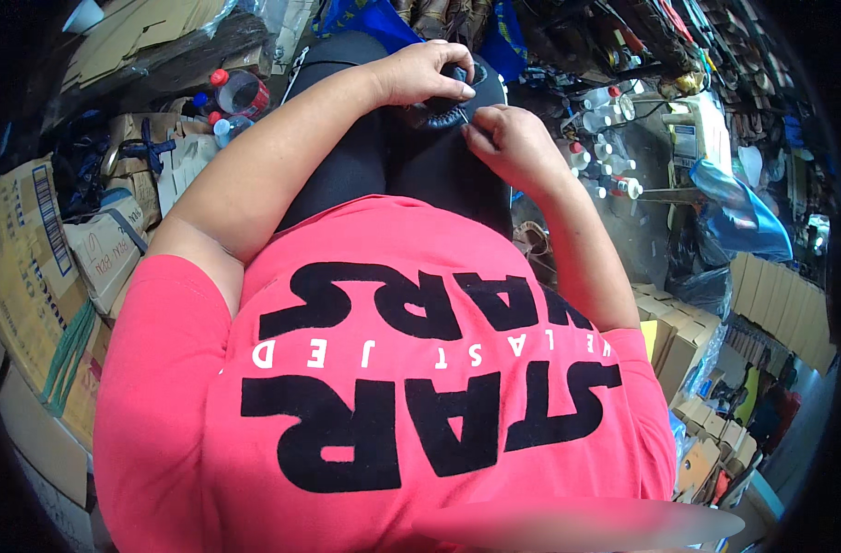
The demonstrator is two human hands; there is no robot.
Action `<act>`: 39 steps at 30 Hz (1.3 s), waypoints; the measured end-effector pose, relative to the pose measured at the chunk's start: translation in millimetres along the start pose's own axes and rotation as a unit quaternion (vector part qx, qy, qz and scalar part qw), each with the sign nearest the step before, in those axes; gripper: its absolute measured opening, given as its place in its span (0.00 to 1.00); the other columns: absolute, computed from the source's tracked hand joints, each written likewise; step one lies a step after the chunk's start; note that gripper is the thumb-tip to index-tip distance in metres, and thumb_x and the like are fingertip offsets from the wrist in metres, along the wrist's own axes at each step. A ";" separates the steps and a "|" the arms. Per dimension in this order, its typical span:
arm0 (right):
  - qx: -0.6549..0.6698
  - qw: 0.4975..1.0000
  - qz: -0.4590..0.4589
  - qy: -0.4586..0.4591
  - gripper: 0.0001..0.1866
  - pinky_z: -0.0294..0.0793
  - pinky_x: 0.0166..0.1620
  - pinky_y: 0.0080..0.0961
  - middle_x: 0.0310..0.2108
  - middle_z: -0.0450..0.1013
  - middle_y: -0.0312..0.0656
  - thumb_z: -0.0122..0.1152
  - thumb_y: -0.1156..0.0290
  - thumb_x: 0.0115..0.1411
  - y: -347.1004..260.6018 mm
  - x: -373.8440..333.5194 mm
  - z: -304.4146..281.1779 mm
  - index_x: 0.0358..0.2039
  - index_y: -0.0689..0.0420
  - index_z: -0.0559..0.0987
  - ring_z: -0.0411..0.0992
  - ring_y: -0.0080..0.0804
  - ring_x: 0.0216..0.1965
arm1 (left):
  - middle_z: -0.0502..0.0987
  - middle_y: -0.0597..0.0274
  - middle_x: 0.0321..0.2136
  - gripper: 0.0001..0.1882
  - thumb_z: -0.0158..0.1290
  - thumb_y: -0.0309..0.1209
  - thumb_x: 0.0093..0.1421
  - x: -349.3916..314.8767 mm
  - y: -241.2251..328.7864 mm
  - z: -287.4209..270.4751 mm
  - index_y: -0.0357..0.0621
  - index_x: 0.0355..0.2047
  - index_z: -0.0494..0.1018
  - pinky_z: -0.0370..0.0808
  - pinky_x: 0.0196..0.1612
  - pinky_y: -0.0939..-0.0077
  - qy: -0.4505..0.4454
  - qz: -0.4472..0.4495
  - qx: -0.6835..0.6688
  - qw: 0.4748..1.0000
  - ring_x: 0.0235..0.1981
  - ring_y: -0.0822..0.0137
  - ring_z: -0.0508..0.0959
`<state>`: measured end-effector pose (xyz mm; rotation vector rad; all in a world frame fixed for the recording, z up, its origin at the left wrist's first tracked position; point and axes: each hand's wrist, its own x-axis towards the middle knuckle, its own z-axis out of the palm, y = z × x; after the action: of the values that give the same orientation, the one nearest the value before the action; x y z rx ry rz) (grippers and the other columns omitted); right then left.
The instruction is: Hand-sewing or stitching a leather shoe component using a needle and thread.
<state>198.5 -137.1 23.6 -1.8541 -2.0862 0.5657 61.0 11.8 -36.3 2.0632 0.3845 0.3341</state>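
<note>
A small black curved piece [443, 119], with pale stitches or ridges along its edge, lies over my thighs at the top of the view. Its exact kind is hard to make out against my black trousers [342, 138]. My left hand [428, 76] is closed round its far side, thumb and fingers curled on the black material. Just right of it, my right hand [514, 146] is closed in a pinch. A thin pale strand or needle [466, 116] shows at its fingertips, touching the near edge of the black piece.
Bottles with red caps [241, 92] stand to the left, near cardboard boxes [34, 267]. On the right are several clear bottles [597, 118], a blue plastic bag [743, 212] and stacked cardboard [674, 327]. Blue sheeting [370, 28] lies beyond my knees.
</note>
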 end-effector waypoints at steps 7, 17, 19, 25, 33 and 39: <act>0.110 0.990 0.053 -0.074 0.14 0.62 0.26 0.33 0.18 0.62 0.47 0.58 0.67 0.55 -12.4 -39.2 -20.5 0.21 0.64 0.70 0.64 0.35 0.21 | 0.70 0.62 0.37 0.15 0.60 0.37 0.52 -2.3 1.8 -4.0 0.44 0.37 0.72 0.68 0.44 0.75 -0.049 -0.088 -0.119 0.988 0.40 0.70 0.70; 0.347 0.920 0.149 0.101 0.14 0.70 0.40 0.16 0.35 0.75 0.34 0.53 0.81 0.58 3.4 -40.6 -24.6 0.44 0.58 0.77 0.70 0.17 0.35 | 0.74 0.59 0.44 0.16 0.57 0.31 0.54 -29.4 14.7 -26.3 0.46 0.44 0.73 0.69 0.52 0.71 0.134 0.118 0.132 0.975 0.48 0.64 0.74; 0.324 0.928 0.162 0.092 0.12 0.71 0.38 0.16 0.35 0.76 0.35 0.54 0.80 0.58 5.6 -34.5 -22.5 0.43 0.57 0.78 0.71 0.18 0.34 | 0.74 0.57 0.45 0.15 0.59 0.33 0.52 -20.0 27.7 -27.6 0.45 0.41 0.74 0.67 0.54 0.70 0.117 0.108 0.097 0.983 0.49 0.58 0.72; 0.133 0.981 0.120 0.068 0.08 0.72 0.35 0.20 0.29 0.73 0.40 0.62 0.77 0.53 26.7 -35.3 -34.9 0.35 0.56 0.82 0.74 0.27 0.31 | 0.76 0.56 0.29 0.13 0.60 0.37 0.50 8.8 41.7 -33.1 0.41 0.31 0.75 0.71 0.38 0.68 -0.162 -0.048 0.172 0.971 0.33 0.57 0.76; 0.131 0.984 0.088 0.077 0.09 0.72 0.35 0.21 0.26 0.70 0.38 0.63 0.76 0.53 16.8 -9.6 -9.1 0.36 0.52 0.83 0.74 0.27 0.30 | 0.77 0.67 0.29 0.13 0.58 0.35 0.54 12.5 20.3 -41.8 0.38 0.35 0.76 0.69 0.43 0.79 -0.252 -0.087 -0.107 0.958 0.33 0.75 0.74; 0.121 0.988 0.078 0.059 0.10 0.73 0.34 0.24 0.27 0.71 0.39 0.62 0.76 0.51 11.7 -3.8 -10.9 0.35 0.51 0.83 0.74 0.31 0.30 | 0.77 0.66 0.31 0.15 0.59 0.34 0.53 9.0 16.2 -44.3 0.38 0.39 0.76 0.69 0.44 0.79 -0.242 -0.101 -0.104 0.959 0.35 0.75 0.74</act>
<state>214.3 -138.7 27.8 -1.8684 -1.7245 0.6941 54.2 42.3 0.1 1.8036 0.2438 -0.2445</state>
